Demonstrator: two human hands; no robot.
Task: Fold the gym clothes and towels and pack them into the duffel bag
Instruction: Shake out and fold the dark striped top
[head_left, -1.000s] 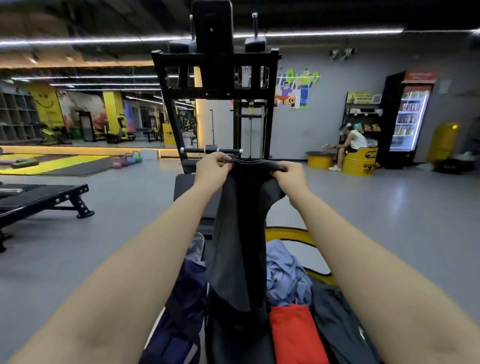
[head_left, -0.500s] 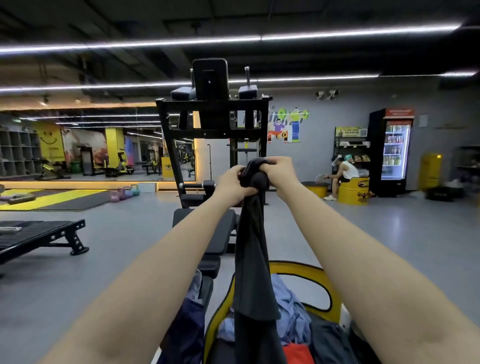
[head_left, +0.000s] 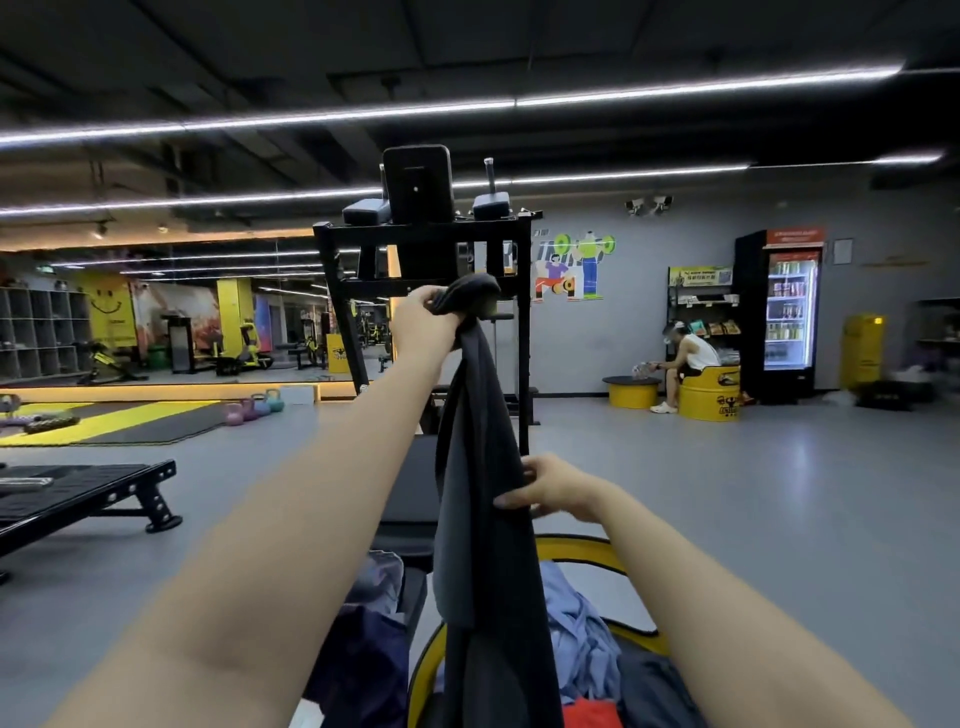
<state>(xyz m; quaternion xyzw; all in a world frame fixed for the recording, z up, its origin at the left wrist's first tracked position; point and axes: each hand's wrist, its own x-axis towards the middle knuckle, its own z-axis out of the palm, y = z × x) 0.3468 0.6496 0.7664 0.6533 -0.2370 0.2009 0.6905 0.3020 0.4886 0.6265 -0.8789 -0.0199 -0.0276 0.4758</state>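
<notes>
In front of us, held up at arm's length, hangs a dark garment (head_left: 483, 467), bunched at its top and falling straight down in a long fold. Our left hand (head_left: 423, 325) grips the bunched top edge, fingers curled round the cloth, well above the rest. Our right hand (head_left: 558, 491) sits lower, pinching the garment's right edge about halfway down, thumb on the near face and fingers behind it. The lower end drops out of sight at the bottom of the view.

Beneath it lies a heap of other clothes: a light blue piece (head_left: 582, 639) just right of the garment, a red piece (head_left: 592, 714) below that, a dark navy piece (head_left: 363, 660) to the left and another dark one (head_left: 654, 691) at the far right. They seem to rest in or on something with a yellow rim (head_left: 576, 545), perhaps the bag, though we cannot tell for sure. A black padded bench (head_left: 410, 488) stands just behind the heap.

Farther off rises a black exercise frame (head_left: 426, 244) with pads on top. To the left are a low black bench (head_left: 88, 493), yellow and black mats (head_left: 114, 423) and a few kettlebells (head_left: 254, 408). To the right a person (head_left: 685, 364) sits on a yellow drum (head_left: 709, 395) beside a lit drinks fridge (head_left: 789, 317), on a grey floor (head_left: 753, 493).
</notes>
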